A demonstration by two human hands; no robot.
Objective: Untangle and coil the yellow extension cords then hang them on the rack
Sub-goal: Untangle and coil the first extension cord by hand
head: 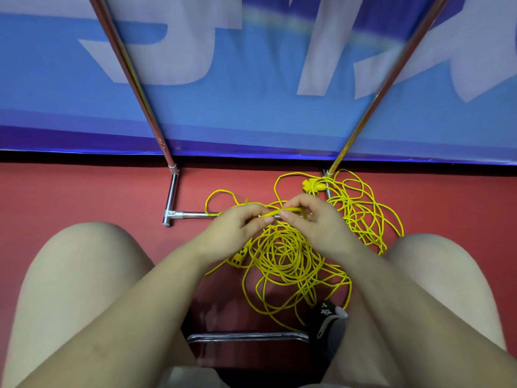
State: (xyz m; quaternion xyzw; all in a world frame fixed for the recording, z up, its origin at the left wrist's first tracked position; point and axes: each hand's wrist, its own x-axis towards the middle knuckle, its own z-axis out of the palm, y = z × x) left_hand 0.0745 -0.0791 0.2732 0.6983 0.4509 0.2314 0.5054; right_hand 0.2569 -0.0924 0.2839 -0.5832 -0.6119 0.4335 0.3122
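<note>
Yellow cords (282,253) tangled on floor, hands (275,219) pinching one strand

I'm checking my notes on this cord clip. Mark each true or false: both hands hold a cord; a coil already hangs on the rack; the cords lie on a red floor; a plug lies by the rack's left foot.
1. Both hands hold a cord: true. The left hand and right hand pinch one strand.
2. A coil hangs on the rack: false. None shows there.
3. Cords lie on a red floor: true.
4. Plug by the left foot: false. It lies by the right one.
</note>
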